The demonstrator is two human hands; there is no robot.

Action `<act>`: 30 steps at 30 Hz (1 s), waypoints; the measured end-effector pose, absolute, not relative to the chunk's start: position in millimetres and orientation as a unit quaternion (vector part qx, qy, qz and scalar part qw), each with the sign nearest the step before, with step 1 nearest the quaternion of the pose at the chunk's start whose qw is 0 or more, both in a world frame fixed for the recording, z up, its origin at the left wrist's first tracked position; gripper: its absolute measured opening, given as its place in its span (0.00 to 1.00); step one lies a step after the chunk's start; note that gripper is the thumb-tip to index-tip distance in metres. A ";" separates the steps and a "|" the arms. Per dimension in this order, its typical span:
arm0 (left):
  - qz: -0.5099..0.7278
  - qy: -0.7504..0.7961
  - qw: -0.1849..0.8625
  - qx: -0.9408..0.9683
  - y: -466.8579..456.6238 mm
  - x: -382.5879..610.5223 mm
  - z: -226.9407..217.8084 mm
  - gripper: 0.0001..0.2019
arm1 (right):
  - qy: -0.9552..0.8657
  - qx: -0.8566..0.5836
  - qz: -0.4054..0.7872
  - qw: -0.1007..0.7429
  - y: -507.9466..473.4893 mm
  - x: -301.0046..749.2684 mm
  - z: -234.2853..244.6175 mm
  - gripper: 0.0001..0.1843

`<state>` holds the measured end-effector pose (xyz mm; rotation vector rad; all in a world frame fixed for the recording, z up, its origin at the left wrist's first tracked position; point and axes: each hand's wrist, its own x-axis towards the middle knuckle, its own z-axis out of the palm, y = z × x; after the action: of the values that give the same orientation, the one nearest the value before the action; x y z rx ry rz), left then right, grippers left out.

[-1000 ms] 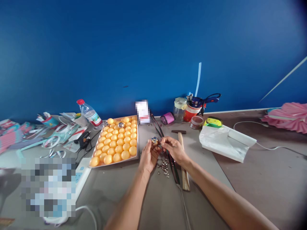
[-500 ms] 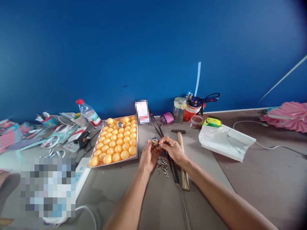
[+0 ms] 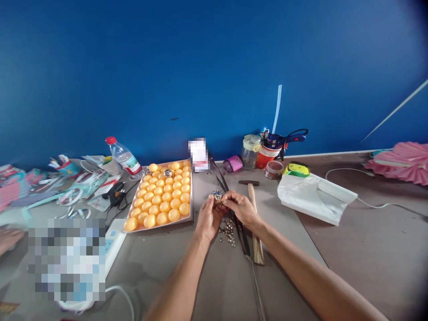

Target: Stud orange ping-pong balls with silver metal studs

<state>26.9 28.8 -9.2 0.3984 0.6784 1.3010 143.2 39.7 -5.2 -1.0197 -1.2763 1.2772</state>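
Observation:
A small ball covered with shiny silvery studs [image 3: 217, 195] is held in the fingers of my left hand [image 3: 207, 217]. My right hand [image 3: 239, 206] is closed in a pinch at the ball's right side; whatever lies between its fingertips is too small to make out. Just below the hands, several small shiny metallic studs [image 3: 228, 233] lie loose on the table. To the left stands a shallow box of orange balls [image 3: 164, 206]. One ball with a shiny silvery surface [image 3: 168, 173] sits among them near the back.
A hammer [image 3: 256, 223] and a dark strap [image 3: 243, 238] lie right of the studs. Behind are a purple pouch [image 3: 233, 163], a lidded jar [image 3: 251, 151] and a red cup [image 3: 267, 157]. White paper [image 3: 314, 196] is at right. Another person's hand [image 3: 10, 240] shows far left.
The studded ball has turned slightly and moved up a little in my left hand. My right hand stays pinched beside it. The other person's hand has come further into view at left.

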 end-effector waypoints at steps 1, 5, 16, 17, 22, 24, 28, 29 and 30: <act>0.589 0.307 0.725 0.180 28.8 27.0 -9.6 0.13 | -0.528 -0.422 0.532 0.511 39.8 143.3 -5.4 0.06; 0.591 0.309 0.723 0.181 28.6 27.6 -10.6 0.13 | -0.525 -0.425 0.531 0.512 39.9 142.8 -5.5 0.06; 0.605 0.339 0.689 0.211 27.6 30.2 -6.8 0.14 | -0.483 -0.442 0.565 0.502 38.7 142.3 -3.4 0.06; 0.605 0.342 0.686 0.214 27.7 30.0 -6.7 0.14 | -0.480 -0.440 0.568 0.503 38.4 142.2 -3.6 0.06; 0.603 0.349 0.678 0.233 28.4 29.0 -7.4 0.15 | -0.477 -0.437 0.576 0.500 37.7 140.9 -6.6 0.07; 0.602 0.349 0.677 0.241 28.6 29.2 -7.9 0.15 | -0.483 -0.447 0.564 0.499 37.8 140.5 -7.8 0.06; 0.595 0.356 0.674 0.256 28.1 30.2 -8.5 0.15 | -0.490 -0.469 0.542 0.496 38.5 140.6 -9.3 0.08; 0.594 0.359 0.672 0.259 27.9 30.5 -8.7 0.15 | -0.492 -0.473 0.538 0.495 38.8 140.6 -9.7 0.09; 0.593 0.362 0.669 0.264 27.6 30.8 -8.9 0.15 | -0.494 -0.478 0.532 0.494 39.0 140.5 -10.2 0.09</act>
<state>30.8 27.6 -8.9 0.5943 0.8162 1.3378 140.5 39.0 -10.2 -1.1591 -1.1982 1.2891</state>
